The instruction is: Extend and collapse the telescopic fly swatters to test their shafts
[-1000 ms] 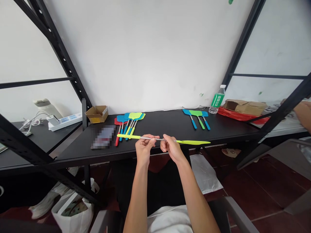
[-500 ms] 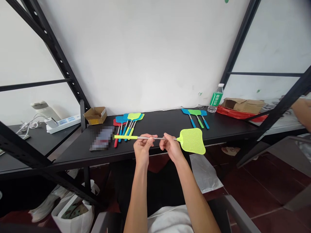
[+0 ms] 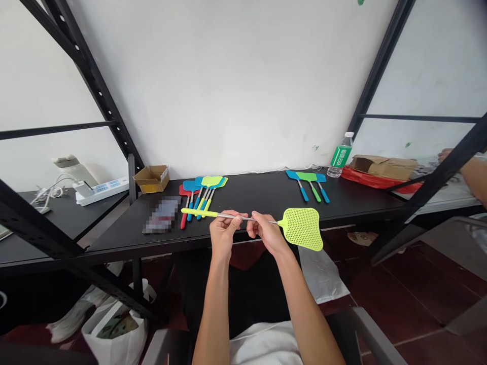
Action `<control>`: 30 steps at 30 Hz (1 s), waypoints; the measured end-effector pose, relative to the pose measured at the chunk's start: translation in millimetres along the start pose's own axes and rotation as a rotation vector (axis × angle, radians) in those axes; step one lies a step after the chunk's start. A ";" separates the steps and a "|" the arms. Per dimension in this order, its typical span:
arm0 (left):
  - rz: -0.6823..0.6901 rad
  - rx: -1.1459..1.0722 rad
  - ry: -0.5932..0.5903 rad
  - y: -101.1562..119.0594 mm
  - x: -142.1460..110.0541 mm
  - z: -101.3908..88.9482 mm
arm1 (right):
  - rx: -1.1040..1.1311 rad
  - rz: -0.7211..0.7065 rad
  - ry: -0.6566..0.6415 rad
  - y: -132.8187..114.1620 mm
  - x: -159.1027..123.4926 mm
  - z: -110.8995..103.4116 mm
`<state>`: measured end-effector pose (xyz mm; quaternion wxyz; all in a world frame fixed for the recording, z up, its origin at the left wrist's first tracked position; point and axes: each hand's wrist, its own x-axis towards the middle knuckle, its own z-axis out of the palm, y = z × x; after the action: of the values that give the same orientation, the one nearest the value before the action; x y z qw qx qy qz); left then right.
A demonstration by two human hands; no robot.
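Note:
A yellow-green fly swatter (image 3: 303, 229) with a metal telescopic rod stretches across in front of me, its perforated head at the right and its grip at the left. My left hand (image 3: 223, 230) pinches the rod beside the grip. Closer to the head, my right hand (image 3: 265, 230) is closed on the same rod. Both hands are over the desk's front edge, close together. Beyond them on the left lies a fanned group of red, blue and yellow-green fly swatters (image 3: 205, 190). Two blue swatters and a green fly swatter (image 3: 309, 177) lie at the back right.
On the black desk (image 3: 251, 190) are a small cardboard box (image 3: 152, 180), a blurred flat item (image 3: 163, 215) and a water bottle (image 3: 340, 156). A power strip (image 3: 102, 191) sits left of the shelf post. At right, another person's arm (image 3: 470, 172) shows near a cardboard box (image 3: 382, 166).
The swatter has tilted, its head dropping lower and its grip end rising slightly. My right hand has shifted a little left along the rod, nearer my left hand.

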<state>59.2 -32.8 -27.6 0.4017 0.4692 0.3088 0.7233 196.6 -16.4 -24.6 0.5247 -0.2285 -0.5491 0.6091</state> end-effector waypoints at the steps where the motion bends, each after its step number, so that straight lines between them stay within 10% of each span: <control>1: -0.007 -0.008 0.018 -0.3 0.1 0.3 | -0.019 -0.018 -0.006 -0.1 0.0 0.3; 21: -0.116 -0.093 0.150 4.4 0.1 6.8 | -0.432 -0.240 -0.058 -14.6 -10.5 -11.2; 30: 0.004 -0.090 0.111 7.5 -0.8 2.6 | 0.062 -0.049 0.039 2.6 1.2 -1.0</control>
<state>59.6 -37.0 -20.8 0.4031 0.4104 0.2969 0.7622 196.1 -14.4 -26.9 0.5567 -0.2105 -0.5251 0.6083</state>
